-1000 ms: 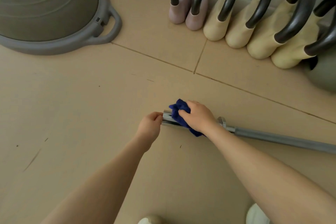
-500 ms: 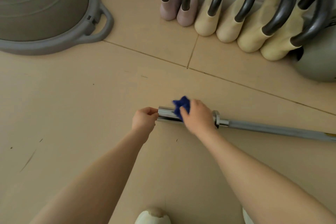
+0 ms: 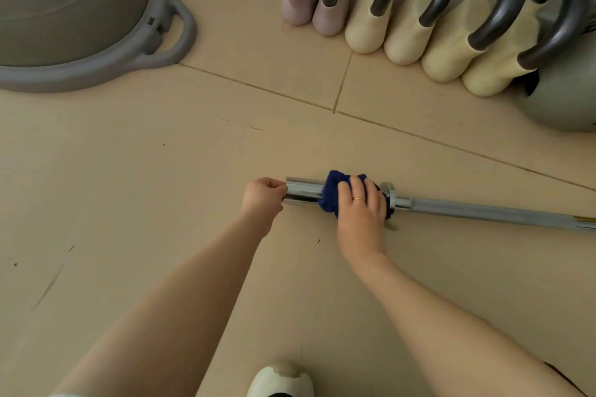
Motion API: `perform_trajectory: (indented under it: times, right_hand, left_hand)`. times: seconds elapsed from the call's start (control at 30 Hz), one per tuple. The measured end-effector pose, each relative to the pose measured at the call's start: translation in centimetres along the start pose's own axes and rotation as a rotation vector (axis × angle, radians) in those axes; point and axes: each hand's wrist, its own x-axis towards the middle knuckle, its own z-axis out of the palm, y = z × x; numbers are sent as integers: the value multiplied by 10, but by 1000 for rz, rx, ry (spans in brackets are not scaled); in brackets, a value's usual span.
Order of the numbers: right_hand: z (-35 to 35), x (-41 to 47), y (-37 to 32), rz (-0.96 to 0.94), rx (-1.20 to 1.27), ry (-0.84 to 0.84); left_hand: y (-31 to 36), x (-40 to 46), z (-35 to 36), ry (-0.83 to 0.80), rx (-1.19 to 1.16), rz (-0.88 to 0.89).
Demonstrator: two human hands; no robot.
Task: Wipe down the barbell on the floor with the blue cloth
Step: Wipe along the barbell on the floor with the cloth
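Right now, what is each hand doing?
Left hand: curled, gripping the end of the barbell.
Right hand: holding the blue cloth around the bar.

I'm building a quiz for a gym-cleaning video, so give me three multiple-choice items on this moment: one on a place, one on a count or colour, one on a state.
1. Where on the barbell is the blue cloth?
A. on the chrome end sleeve, beside the collar
B. at mid-shaft
C. on the floor beside it

2. How many pale yellow weights stand by the wall?
A. two
B. four
C. six

3. What is the left hand doing?
A. lying flat on the floor
B. gripping the bar's end
C. holding a kettlebell

Answers: 1 A, the right hand presses the cloth onto the sleeve next to the collar. 2 B, four yellow ones stand right of two pink ones. 3 B, its curled fingers meet the sleeve's tip.
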Motion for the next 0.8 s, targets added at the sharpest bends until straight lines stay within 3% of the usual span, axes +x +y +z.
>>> perform_trajectory:
  times: [0.17, 0.23, 0.3, 0.43, 0.53, 0.63, 0.8]
  right_hand:
    - [-7, 16, -42, -365, 62, -70]
    - [-10, 27, -30, -417, 53, -102]
    - [-13, 35, -8, -324, 39, -135]
    - [-9, 35, 14, 71, 111, -124]
    - [-5, 30, -5, 135, 198, -122]
    - [-8, 26, -26, -22, 213, -106]
    - [-15, 35, -19, -324, 156, -256]
  left_hand:
    - [13, 9, 4, -20, 42, -62]
    - [16, 12, 5, -18, 50, -42]
    - [17, 14, 4, -10, 8, 15]
    - [14, 5, -3, -95, -85, 59]
    - [13, 3, -8, -116, -251, 31]
    - [13, 3, -14, -143, -359, -16]
    - [11, 5, -15, -232, -334, 5]
